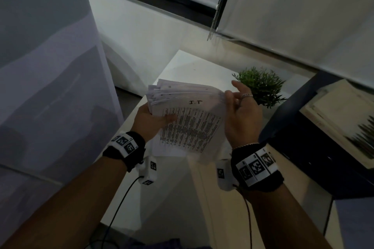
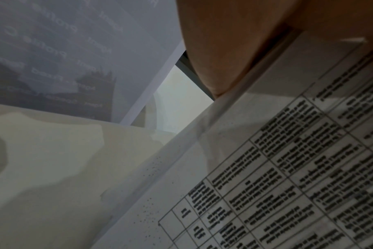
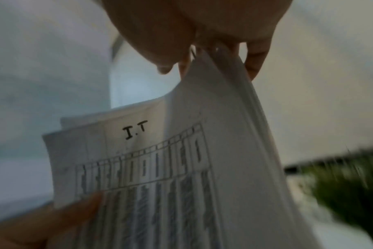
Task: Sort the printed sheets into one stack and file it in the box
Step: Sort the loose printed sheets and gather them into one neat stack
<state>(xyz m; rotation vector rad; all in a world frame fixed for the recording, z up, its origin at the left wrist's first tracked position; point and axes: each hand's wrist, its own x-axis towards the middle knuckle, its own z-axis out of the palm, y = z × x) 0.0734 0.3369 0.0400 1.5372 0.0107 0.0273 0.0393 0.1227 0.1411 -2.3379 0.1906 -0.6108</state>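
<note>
My left hand (image 1: pixel 150 121) grips the stack of printed sheets (image 1: pixel 188 121) from its left side, thumb (image 1: pixel 170 118) pressed flat across the top page's table of text and the other digits hidden underneath. My right hand (image 1: pixel 240 111) holds the stack's right edge; the right wrist view shows the pages caught between thumb (image 3: pixel 160 38) and fingertips (image 3: pixel 256 55), while my ringed finger stands loosely extended above. The top sheet bears a handwritten "I.T" (image 1: pixel 195 102), and the far left corners fan out unevenly, so the edges are not squared. The stack is held in the air above the white tabletop (image 1: pixel 182 62), touching nothing but my hands.

A small green potted plant (image 1: pixel 261 87) stands just beyond my right hand, close to its knuckles. To the right lies a dark box (image 1: pixel 303 143) with pale paper in it, near my right wrist. A tall pale panel (image 1: pixel 50 66) rises on the left, well apart from the sheets. Window blinds (image 1: pixel 293 16) and a hanging bead chain (image 1: pixel 217 8) lie beyond the table.
</note>
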